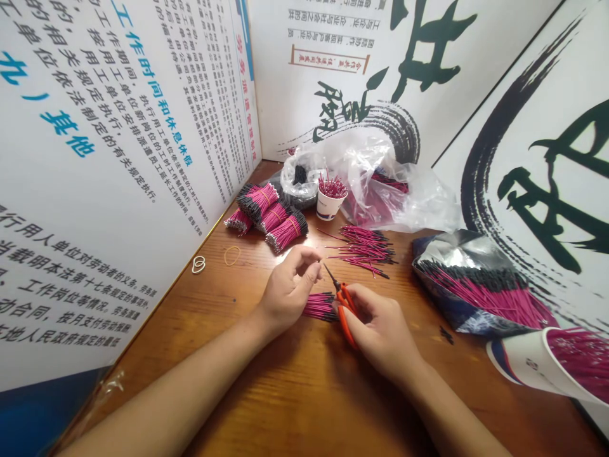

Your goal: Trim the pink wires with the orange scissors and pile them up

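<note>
My left hand (292,282) is closed, thumb against fingers in a pinch. What sits in the pinch is too small to make out. In my right hand (380,324) is a pair of orange-handled pliers (346,308) with thin, dark, pointed jaws. Their tip comes close to my left fingertips; whether it touches cannot be seen. Beneath and between the hands lies a small pile of magenta wires with black ends (320,306), partly hidden by my left hand. Just beyond is a looser pile of similar wires (364,249).
Rubber-banded wire bundles (273,212) are stacked at the back left. Near them stand a paper cup of wires (330,204) and clear plastic bags (404,203). An open bag of wires (480,285) and a tipped cup (528,362) lie right. Rubber bands (232,256) rest left. Printed panels (118,158) enclose the table.
</note>
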